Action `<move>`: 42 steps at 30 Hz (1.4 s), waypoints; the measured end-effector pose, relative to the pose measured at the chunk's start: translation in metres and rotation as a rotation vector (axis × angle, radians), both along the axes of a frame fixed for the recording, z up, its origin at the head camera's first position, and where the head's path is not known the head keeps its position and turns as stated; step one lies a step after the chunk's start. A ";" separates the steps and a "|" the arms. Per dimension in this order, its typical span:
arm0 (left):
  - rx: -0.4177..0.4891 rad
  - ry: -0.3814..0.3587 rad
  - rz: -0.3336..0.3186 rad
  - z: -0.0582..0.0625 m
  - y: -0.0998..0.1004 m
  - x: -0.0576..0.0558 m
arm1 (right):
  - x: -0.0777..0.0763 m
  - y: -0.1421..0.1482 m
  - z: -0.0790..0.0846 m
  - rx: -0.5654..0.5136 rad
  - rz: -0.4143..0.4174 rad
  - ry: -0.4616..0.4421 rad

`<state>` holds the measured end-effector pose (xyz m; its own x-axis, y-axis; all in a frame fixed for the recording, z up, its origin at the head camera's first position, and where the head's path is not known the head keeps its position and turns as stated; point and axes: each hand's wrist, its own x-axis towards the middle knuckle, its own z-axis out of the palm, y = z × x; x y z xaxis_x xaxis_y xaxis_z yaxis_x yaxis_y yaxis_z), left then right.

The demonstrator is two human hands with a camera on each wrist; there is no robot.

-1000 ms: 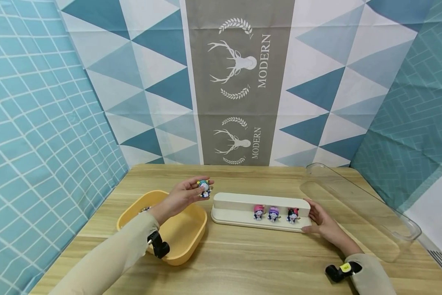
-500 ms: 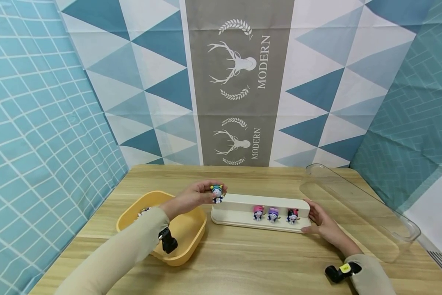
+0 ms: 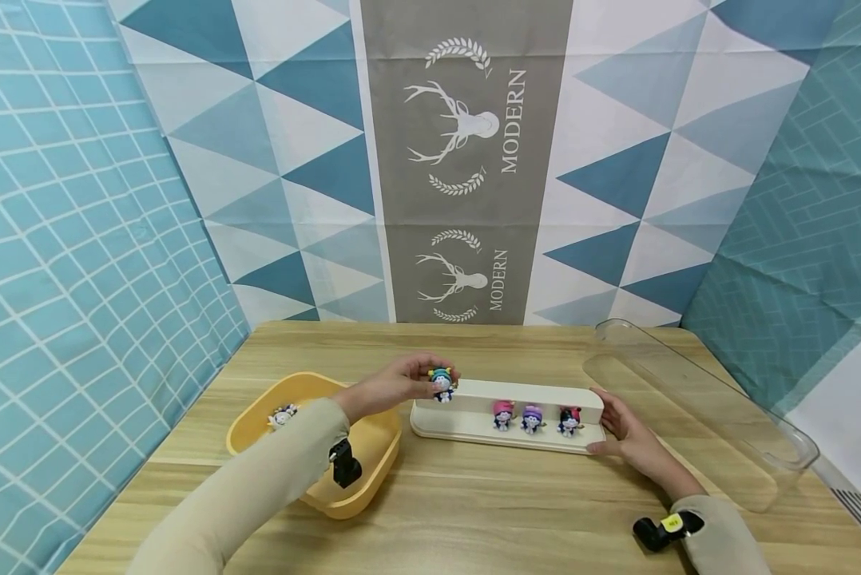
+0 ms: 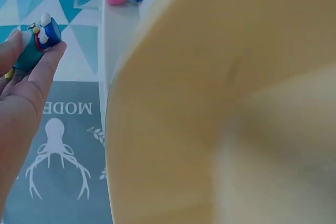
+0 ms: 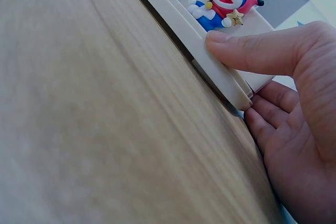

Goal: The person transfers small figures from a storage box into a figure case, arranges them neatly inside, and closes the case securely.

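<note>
My left hand (image 3: 396,383) pinches a small cartoon cat figurine (image 3: 442,385) in a teal hat with yellow horns, held above the left end of a cream display stand (image 3: 448,425). In the left wrist view the figurine's blue base (image 4: 52,32) points away from the palm. On the stand's right half three similar figurines stand in a row: a pink-hatted one (image 3: 503,415), a purple-hatted one (image 3: 532,418) and a red-and-black one (image 3: 570,421). My right hand (image 3: 633,441) grips the stand's right end, thumb (image 5: 252,51) on the front edge and fingers (image 5: 268,111) behind the end.
A yellow plastic tub (image 3: 380,471) sits left of the stand, partly hidden under my left forearm, with figurine pieces (image 3: 283,416) inside. A long transparent cover (image 3: 696,399) lies on the right of the wooden table (image 3: 502,511). Patterned cloth (image 3: 466,160) hangs behind.
My left hand has carried the teal-hatted figurine rightward and slightly down, from beside the stand to over its left end. My right hand keeps its grip on the stand.
</note>
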<state>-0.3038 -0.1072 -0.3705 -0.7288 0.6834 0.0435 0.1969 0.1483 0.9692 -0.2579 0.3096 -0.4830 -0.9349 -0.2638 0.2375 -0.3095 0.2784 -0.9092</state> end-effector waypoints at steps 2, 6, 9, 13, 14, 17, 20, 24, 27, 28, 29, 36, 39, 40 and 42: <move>-0.005 0.008 -0.007 0.000 0.003 -0.001 | 0.000 0.000 -0.001 -0.009 0.008 0.009; -0.030 0.027 -0.016 -0.001 0.011 -0.004 | 0.000 0.000 -0.003 -0.031 0.028 0.026; -0.063 0.053 -0.010 -0.001 0.017 -0.006 | 0.001 0.000 -0.003 -0.039 0.034 0.033; -0.107 0.103 0.015 0.000 0.025 -0.007 | 0.001 0.000 -0.002 -0.036 0.029 0.029; -0.118 0.111 0.027 0.000 0.026 -0.007 | 0.001 0.000 -0.002 -0.034 0.027 0.027; -0.147 0.138 0.055 0.000 0.031 -0.009 | 0.001 0.000 -0.001 -0.031 0.024 0.020; -0.175 0.148 0.069 0.001 0.034 -0.010 | 0.000 0.001 -0.001 -0.028 0.020 0.016; -0.201 0.165 0.056 0.001 0.037 -0.012 | 0.000 0.001 -0.001 -0.027 0.018 0.015; -0.221 0.185 0.039 0.001 0.041 -0.012 | 0.001 0.000 -0.001 -0.029 0.019 0.020; -0.227 0.190 0.032 0.001 0.043 -0.011 | 0.001 0.000 -0.001 -0.028 0.018 0.023; -0.231 0.190 0.026 0.001 0.044 -0.011 | 0.001 0.000 0.000 -0.030 0.020 0.025; -0.285 0.282 -0.029 0.001 0.055 -0.011 | 0.003 -0.002 0.003 -0.031 0.021 0.039; -0.309 0.324 -0.050 -0.002 0.058 -0.012 | 0.002 -0.002 0.002 -0.026 0.018 0.036; -0.317 0.337 -0.058 -0.002 0.059 -0.012 | 0.002 -0.001 0.001 -0.026 0.018 0.032; -0.328 0.358 -0.078 -0.003 0.060 -0.012 | 0.001 -0.001 0.000 -0.022 0.015 0.024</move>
<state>-0.3159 -0.0469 -0.3736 -0.6531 0.7552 0.0555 0.5323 0.4056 0.7431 -0.2567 0.3086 -0.4827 -0.9248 -0.2721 0.2660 -0.3356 0.2533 -0.9073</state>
